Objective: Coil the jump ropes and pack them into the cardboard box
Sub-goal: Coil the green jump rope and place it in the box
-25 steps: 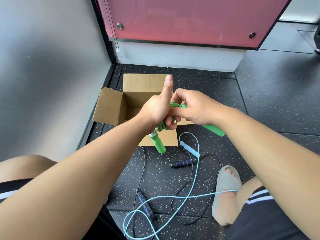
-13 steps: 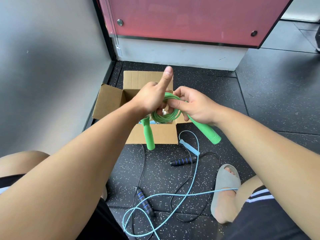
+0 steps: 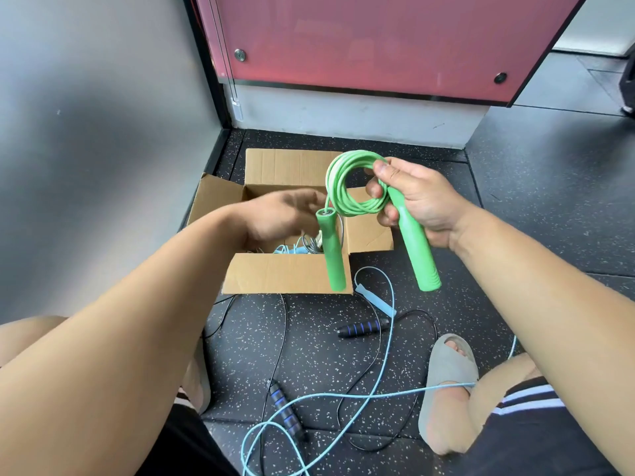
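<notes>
My right hand (image 3: 421,201) grips the coiled green jump rope (image 3: 347,187) by its coil and one green handle, above the right side of the open cardboard box (image 3: 285,273). The other green handle (image 3: 331,249) hangs free over the box. My left hand (image 3: 285,214) is blurred, hovering over the box beside the hanging handle and holding nothing. Inside the box lie coiled ropes, partly hidden. A light blue rope (image 3: 381,345) and a black rope with blue-striped handles (image 3: 362,328) lie loose on the floor in front of the box.
The box stands in a corner between a grey wall (image 3: 96,149) on the left and a red panel (image 3: 378,42) behind. My slippered foot (image 3: 446,369) rests on the speckled black floor at the right, with the blue rope passing over it.
My left hand has let go of the green coil and dropped toward the box. My right hand has lifted the coil up and to the right; one handle now dangles free.
</notes>
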